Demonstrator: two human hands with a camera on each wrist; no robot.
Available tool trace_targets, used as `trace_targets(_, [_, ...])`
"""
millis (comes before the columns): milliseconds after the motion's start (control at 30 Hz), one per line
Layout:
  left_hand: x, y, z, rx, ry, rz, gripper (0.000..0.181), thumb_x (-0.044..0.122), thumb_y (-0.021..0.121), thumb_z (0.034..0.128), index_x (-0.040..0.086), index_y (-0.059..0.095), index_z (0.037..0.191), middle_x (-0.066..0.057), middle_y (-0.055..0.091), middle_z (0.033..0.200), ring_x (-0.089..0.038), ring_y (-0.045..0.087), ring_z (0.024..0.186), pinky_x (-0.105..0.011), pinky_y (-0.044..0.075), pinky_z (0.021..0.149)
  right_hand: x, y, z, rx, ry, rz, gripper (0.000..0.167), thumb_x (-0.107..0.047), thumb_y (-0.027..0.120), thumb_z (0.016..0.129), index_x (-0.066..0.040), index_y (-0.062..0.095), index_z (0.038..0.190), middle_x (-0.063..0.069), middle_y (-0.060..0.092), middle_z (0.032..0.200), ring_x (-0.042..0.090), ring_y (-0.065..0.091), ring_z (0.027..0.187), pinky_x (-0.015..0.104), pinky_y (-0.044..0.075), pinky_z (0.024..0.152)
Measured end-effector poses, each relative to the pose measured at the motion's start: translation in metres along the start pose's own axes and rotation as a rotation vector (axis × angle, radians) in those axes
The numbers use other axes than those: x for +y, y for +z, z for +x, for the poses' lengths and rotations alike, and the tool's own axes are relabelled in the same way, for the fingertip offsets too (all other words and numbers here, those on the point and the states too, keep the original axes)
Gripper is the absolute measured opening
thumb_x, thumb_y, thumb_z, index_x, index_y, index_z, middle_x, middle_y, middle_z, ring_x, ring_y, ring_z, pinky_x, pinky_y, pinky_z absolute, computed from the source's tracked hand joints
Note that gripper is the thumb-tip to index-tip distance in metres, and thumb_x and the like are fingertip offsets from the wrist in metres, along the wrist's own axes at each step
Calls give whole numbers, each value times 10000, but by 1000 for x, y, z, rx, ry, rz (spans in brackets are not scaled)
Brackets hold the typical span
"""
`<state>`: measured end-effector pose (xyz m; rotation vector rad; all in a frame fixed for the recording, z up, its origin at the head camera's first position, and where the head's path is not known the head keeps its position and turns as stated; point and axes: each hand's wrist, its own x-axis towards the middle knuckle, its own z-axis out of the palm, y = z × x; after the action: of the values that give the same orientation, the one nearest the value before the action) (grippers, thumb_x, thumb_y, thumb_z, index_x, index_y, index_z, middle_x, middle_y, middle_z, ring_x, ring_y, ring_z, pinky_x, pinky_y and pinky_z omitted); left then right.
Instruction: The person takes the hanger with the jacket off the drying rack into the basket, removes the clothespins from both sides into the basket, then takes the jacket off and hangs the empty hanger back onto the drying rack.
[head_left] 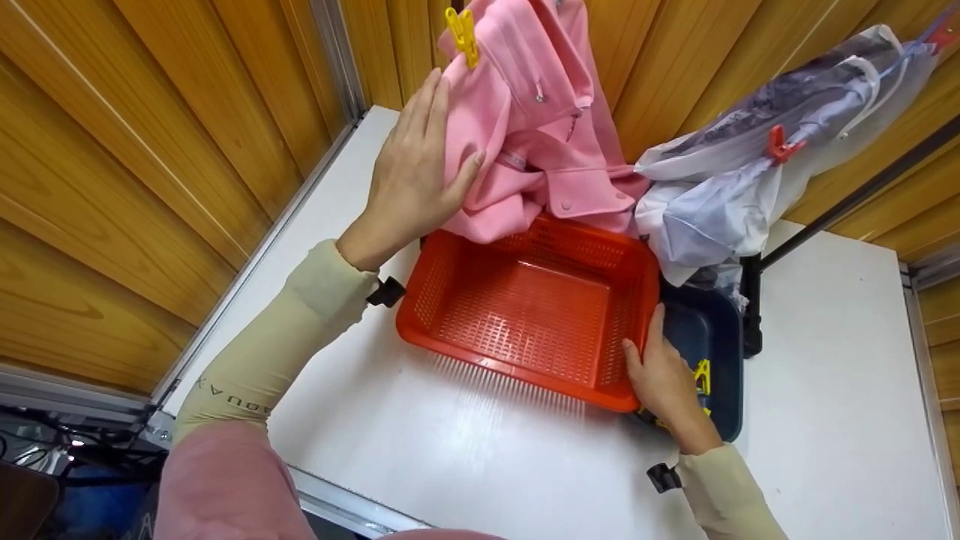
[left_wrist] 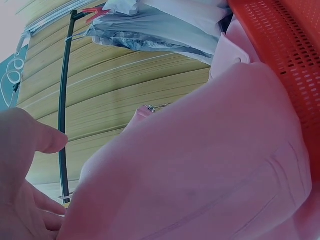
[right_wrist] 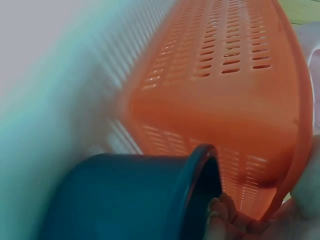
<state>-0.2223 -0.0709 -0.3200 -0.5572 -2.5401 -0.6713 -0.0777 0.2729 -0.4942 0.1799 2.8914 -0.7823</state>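
Note:
A pink jacket (head_left: 487,150) with drawstring ends and snap buttons hangs at the back, its lower folds reaching over the far rim of a red perforated plastic basket (head_left: 517,360). My left hand (head_left: 412,161) lies along the jacket's left side with fingers straight, just below a yellow clothespin (head_left: 463,36). In the left wrist view, the jacket (left_wrist: 200,160) fills the space beside that hand. My right hand (head_left: 667,382) grips the basket's right rim, thumb on the inside. From the right wrist, its fingertips (right_wrist: 226,207) show between the basket and a dark blue bin.
The dark blue bin (head_left: 733,360) holds yellow clothespins (head_left: 702,377) and stands right against the basket. White and grey clothing (head_left: 705,210) hangs at the right with a red clothespin (head_left: 784,145). A black pole (head_left: 855,195) slants behind; wooden walls (head_left: 150,112) enclose the white table (head_left: 420,450).

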Motion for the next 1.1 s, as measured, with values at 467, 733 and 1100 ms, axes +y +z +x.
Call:
trace_targets(467, [-8, -3, 14, -128, -140, 15, 777, 465, 482, 950, 45, 183, 1532, -94, 351, 1553, -308, 542, 1243, -456, 488, 957, -3, 6, -1, -28, 75, 69, 755, -339, 331, 1042, -124, -221, 1510, 358, 413, 1410, 498, 557, 1138, 632, 411, 980])
trace_targets(733, [-19, -1, 24, -152, -191, -6, 696, 466, 495, 947, 69, 302, 1485, -142, 601, 1283, -352, 611, 1074, -487, 490, 867, -3, 8, -1, -10, 79, 61, 737, -335, 327, 1042, -106, -184, 1522, 366, 413, 1405, 512, 541, 1154, 631, 419, 963])
trace_targets(1100, [-28, -2, 38, -207, -327, -174, 375, 496, 509, 919, 179, 621, 1084, -40, 619, 887, -196, 573, 804, -320, 422, 656, -1, 11, -1, 27, 55, 71, 727, -341, 324, 1040, -100, -158, 1529, 362, 440, 1388, 502, 560, 1138, 620, 442, 932])
